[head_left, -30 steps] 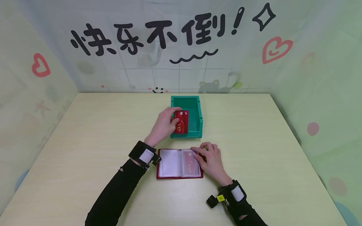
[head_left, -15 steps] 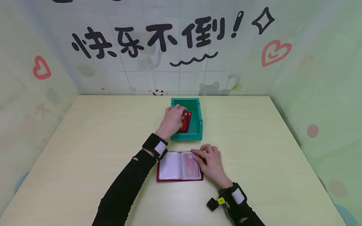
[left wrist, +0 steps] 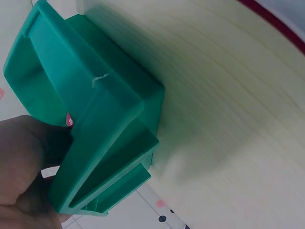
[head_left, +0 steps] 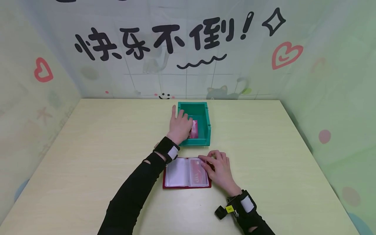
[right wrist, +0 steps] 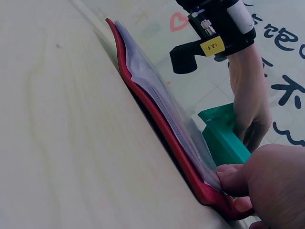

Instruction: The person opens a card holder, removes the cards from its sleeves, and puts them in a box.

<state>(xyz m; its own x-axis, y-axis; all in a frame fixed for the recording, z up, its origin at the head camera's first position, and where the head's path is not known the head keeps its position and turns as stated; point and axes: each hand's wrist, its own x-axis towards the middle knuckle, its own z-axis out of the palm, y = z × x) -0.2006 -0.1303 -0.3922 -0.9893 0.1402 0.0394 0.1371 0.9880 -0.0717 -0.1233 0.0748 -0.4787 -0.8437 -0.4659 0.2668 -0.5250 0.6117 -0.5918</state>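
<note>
My left hand (head_left: 180, 128) is over the left wall of a teal bin (head_left: 209, 130), its outer fingers spread. Beside it inside the bin a pinkish-red card (head_left: 194, 129) shows; the hand covers part of it, and whether thumb and finger pinch it is hidden. In the left wrist view, a tiny red card corner (left wrist: 69, 119) shows past the bin wall. An open card holder (head_left: 176, 173) with a red cover and clear sleeves lies in front. My right hand (head_left: 221, 169) pinches its right edge, thumb on the sleeve (right wrist: 200, 157). A VIP card (head_left: 197, 173) sits in the right sleeve.
The pale wooden table (head_left: 117, 147) spreads around the bin and holder. A printed cloth backdrop (head_left: 126, 81) stands behind and along both sides. My left forearm (head_left: 126, 195) passes close to the holder's left side.
My left hand has shifted right and deeper over the bin, and its outer fingers have spread. The dark red VIP card face no longer shows; a pinker one does. My right hand has stayed put.
</note>
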